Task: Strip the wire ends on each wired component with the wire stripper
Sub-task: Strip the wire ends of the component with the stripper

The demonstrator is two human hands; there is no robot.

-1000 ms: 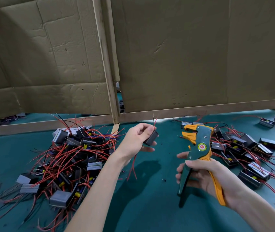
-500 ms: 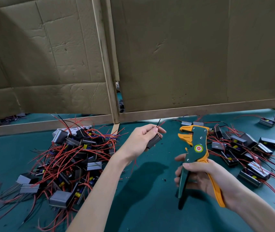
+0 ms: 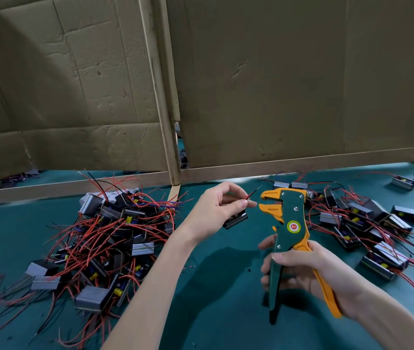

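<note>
Our right hand (image 3: 302, 271) is curled round the handles of the wire stripper (image 3: 290, 223), jaws apart. Just beyond, our left hand (image 3: 216, 213) pinches a wired component (image 3: 236, 219) by its red wire (image 3: 251, 194), tip beside those jaws. Component piles (image 3: 105, 236) lie outside both hands.

A table (image 3: 226, 324) with a teal top fills the lower half of the frame. At lower left lies a tangled heap of small grey boxes (image 3: 105, 236) trailing red and black wires. A looser spread of boxes (image 3: 377, 210) lies at right. Cardboard screens (image 3: 276, 97) in wooden frames stand across the back. Tiny dark scraps (image 3: 249, 269) dot the middle.
</note>
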